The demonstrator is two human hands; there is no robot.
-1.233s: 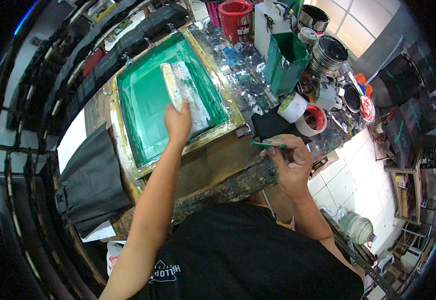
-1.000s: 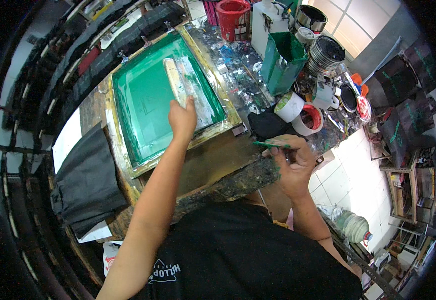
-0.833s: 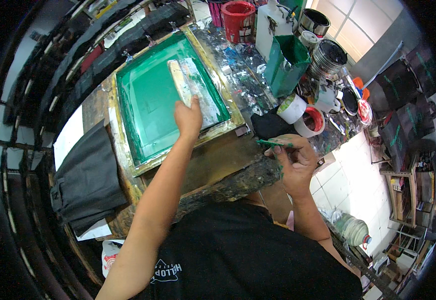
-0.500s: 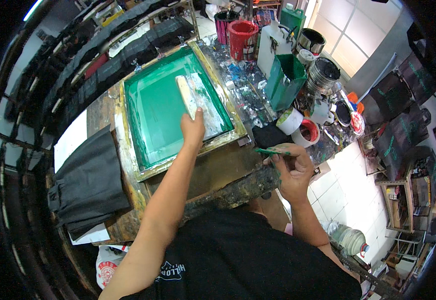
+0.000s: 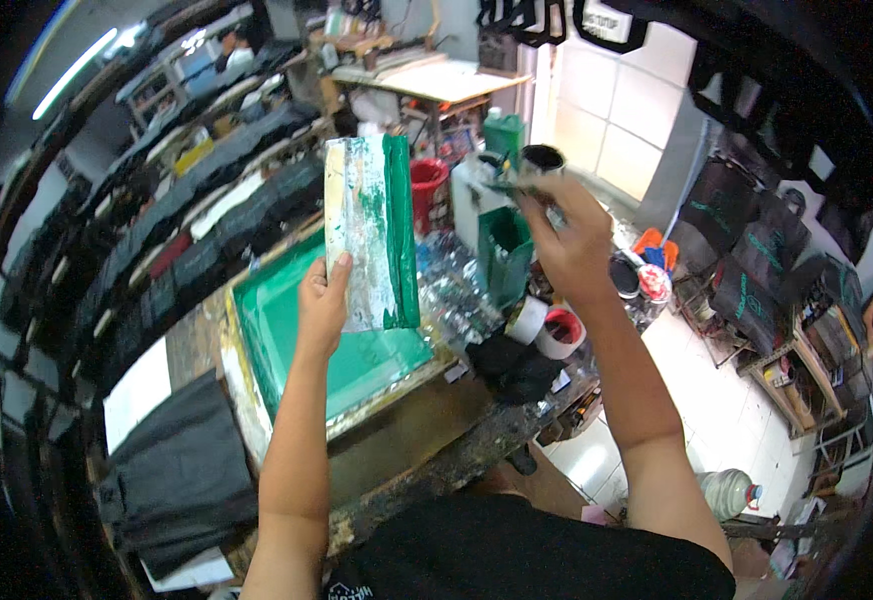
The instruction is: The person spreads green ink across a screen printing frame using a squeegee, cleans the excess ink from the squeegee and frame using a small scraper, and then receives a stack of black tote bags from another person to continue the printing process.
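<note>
Left hand's clamped on the squeegee, upright above the green-inked printing screen, probably gripping the bare side to dodge ink; right hand, apart, pinches a blurry thin tool.

Tube lt is glowing approx 10 o'clock; paned window, 1–2, is shining pale; floor tiles, approx 4, are glaring. Area @ 9 is sitting dim. R hand is blurring. Fisheye's bending edges, rim's going black.
</note>
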